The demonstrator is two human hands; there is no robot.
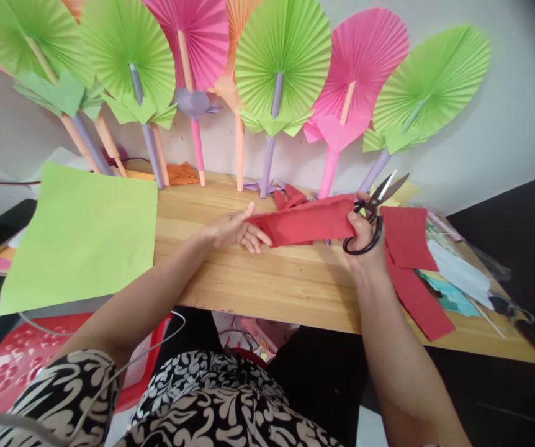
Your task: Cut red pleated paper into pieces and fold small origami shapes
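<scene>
A red paper strip [305, 222] stretches between my hands, just above the wooden table. My right hand [365, 239] grips a pair of black-handled scissors [379, 192], blades open and pointing away up to the right, and the same hand pinches the strip's right end. At the strip's left end, my left hand [238, 232] has its thumb and fingers apart, the fingertips beside or touching the paper. Beneath and behind the strip lie red paper scraps [290, 196]. Right of my right hand are more red paper pieces [409, 236], partly overlapping.
Along the wall stand several pleated paper fans on rolled stems, green [283, 56] and pink [365, 56]. A large green sheet [85, 236] overhangs the table's [267, 279] left front edge. White and blue paper bits [458, 273] lie at the right. A red stool [11, 360] is below left.
</scene>
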